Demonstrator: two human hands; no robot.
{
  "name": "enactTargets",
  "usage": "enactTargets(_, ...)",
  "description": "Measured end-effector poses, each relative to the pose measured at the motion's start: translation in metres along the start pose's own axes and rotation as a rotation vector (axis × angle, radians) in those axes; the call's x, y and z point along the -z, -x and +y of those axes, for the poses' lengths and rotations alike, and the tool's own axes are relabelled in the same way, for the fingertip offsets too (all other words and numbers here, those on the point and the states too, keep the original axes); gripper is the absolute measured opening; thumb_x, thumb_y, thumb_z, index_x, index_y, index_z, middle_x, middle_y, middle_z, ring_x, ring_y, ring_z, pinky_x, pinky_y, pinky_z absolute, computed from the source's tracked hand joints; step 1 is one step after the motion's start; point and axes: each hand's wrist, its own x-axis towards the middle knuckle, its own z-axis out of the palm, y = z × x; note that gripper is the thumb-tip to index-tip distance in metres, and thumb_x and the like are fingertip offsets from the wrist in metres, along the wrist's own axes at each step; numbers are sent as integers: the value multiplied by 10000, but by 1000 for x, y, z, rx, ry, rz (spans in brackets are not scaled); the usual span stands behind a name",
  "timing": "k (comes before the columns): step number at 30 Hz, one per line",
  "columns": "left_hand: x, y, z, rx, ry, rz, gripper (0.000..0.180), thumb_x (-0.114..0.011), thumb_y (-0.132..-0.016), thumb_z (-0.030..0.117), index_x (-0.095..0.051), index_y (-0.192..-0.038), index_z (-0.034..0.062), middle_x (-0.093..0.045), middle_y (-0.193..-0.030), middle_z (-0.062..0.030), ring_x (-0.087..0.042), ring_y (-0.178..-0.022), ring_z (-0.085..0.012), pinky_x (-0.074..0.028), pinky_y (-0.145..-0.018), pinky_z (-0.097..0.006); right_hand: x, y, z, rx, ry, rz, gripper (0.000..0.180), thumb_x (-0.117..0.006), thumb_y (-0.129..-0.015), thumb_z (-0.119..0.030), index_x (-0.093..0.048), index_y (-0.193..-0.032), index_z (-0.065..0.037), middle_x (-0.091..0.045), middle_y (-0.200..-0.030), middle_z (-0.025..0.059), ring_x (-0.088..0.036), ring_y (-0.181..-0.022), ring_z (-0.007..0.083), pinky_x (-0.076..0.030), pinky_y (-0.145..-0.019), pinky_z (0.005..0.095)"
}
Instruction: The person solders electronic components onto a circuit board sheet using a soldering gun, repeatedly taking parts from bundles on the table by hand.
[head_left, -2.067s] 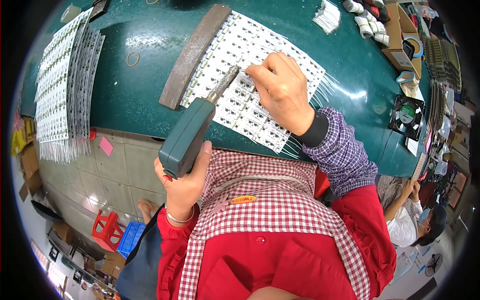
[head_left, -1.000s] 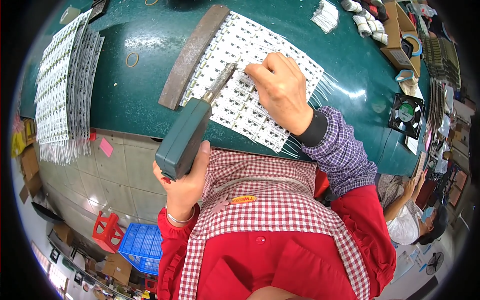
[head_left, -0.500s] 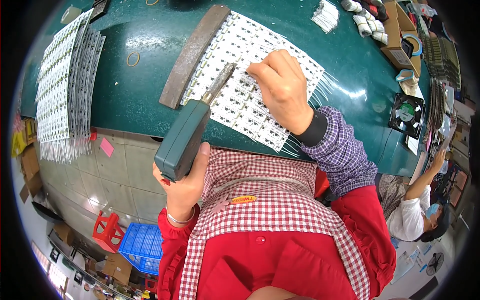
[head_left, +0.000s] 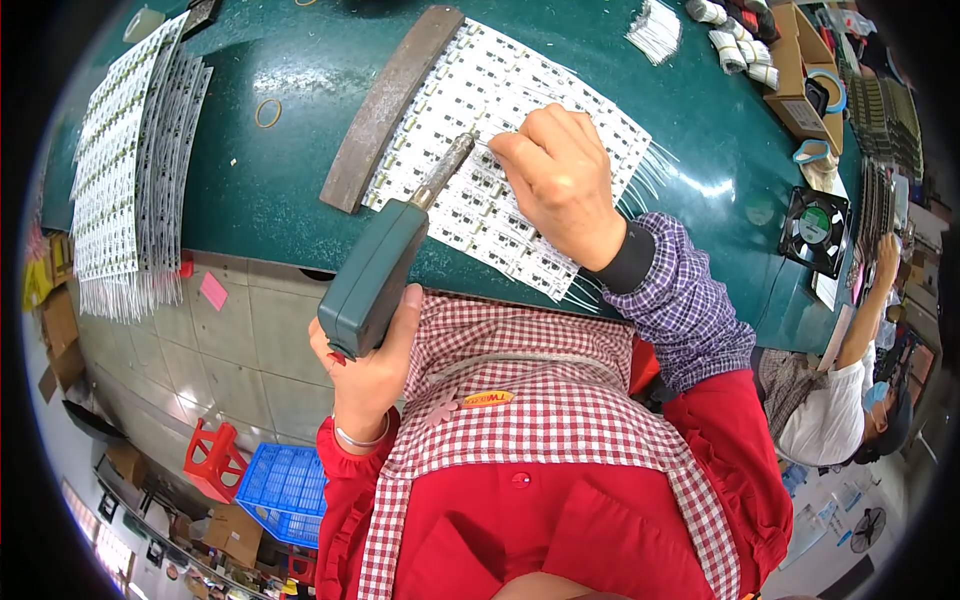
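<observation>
My left hand [head_left: 372, 372] is wrapped round the handle of a green soldering gun [head_left: 375, 275]. Its dark, crusted tip [head_left: 455, 158] points up and right over a white panel of small circuit boards [head_left: 480, 210], close to my right fingertips. Over the middle of that panel, my right hand [head_left: 560, 180] is closed in a pinch on a thin white wire, mostly hidden by the fingers. More thin white wires [head_left: 648, 180] stick out past the panel's right edge. Along the panel's left edge lies a long, worn grey-brown bar [head_left: 392, 110].
At the left stands a stack of wired board panels [head_left: 135, 180]. Wire bundles [head_left: 655, 32], a cardboard box [head_left: 800, 75] and a small black fan [head_left: 815, 228] lie at the right. A rubber band [head_left: 267, 113] lies on the green table [head_left: 270, 190]. A co-worker [head_left: 830, 410] sits at far right.
The soldering gun and my left hand have shifted slightly right and down. My right hand has barely moved, still pinched. The co-worker's arm has risen.
</observation>
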Motion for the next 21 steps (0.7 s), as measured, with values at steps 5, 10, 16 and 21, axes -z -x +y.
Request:
enactTargets(5,0,-4,2,21,85,-7,146,-810,-798,47,-731,-920,41,-683,-801,-31,-591,-612,-145,-449,-579,-293,-1,0,-1,-3,16,-7,213,-768,-688,39,-677,-854,-60,-521,-732,44,-550,-705,234,-418,-645,353)
enactTargets(10,-1,-1,2,110,248,73,176,-787,-802,25,-718,-956,-28,-723,-800,-77,-652,-652,-127,-505,-594,-277,-1,1,-3,-3,34,-36,149,-646,-690,-13,-634,-834,-47,-501,-782,51,-537,-778,230,-424,-733,356)
enactTargets(16,2,1,6,162,297,91,202,-776,-800,12,-715,-982,-51,-742,-848,-103,-692,-709,-147,-535,-652,-279,-2,2,-3,-6,44,-28,147,-649,-694,-14,-638,-836,-51,-509,-790,48,-537,-787,229,-424,-732,357)
enactTargets(21,4,2,4,81,234,47,226,-746,-839,0,-692,-1054,-43,-693,-830,-65,-611,-645,-105,-467,-577,-252,-1,2,-5,-22,5,3,143,-670,-705,-14,-644,-838,-62,-540,-817,38,-539,-806,224,-418,-741,353)
